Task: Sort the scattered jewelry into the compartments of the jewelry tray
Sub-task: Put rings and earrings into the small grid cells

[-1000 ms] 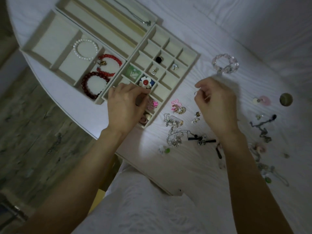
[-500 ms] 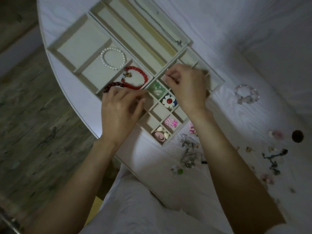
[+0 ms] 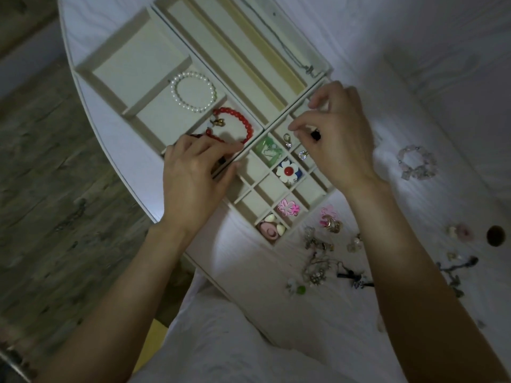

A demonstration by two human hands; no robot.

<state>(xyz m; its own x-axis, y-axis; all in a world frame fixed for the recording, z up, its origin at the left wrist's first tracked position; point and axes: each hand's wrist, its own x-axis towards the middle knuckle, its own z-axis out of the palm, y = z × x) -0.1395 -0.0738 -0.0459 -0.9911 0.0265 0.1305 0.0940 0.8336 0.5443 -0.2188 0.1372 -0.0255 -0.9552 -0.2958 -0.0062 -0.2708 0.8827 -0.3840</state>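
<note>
The beige jewelry tray [image 3: 83,70] lies on the white table. It holds a pearl bracelet [image 3: 193,91], a red bead bracelet [image 3: 240,120], a green piece [image 3: 266,150], a white flower [image 3: 287,171], a pink flower [image 3: 289,208] and silver earrings [image 3: 287,140]. My left hand [image 3: 193,175] rests on the tray's near edge, covering a dark red bracelet. My right hand [image 3: 337,139] hovers over the small grid compartments, thumb and finger pinched together on a tiny earring that hardly shows. Loose pieces [image 3: 315,261] lie scattered to the right of the tray.
A clear bead bracelet [image 3: 417,165] lies on the table at the right. A pink flower with a gold ring [image 3: 330,221] sits beside the tray corner. A dark chain [image 3: 453,269] and a round hole [image 3: 495,235] are farther right. The table edge [image 3: 116,161] drops to wooden floor at the left.
My right hand has carried its pinched piece from the scattered pile leftward over the tray's small compartments. The left hand stays on the tray edge. The view has shifted.
</note>
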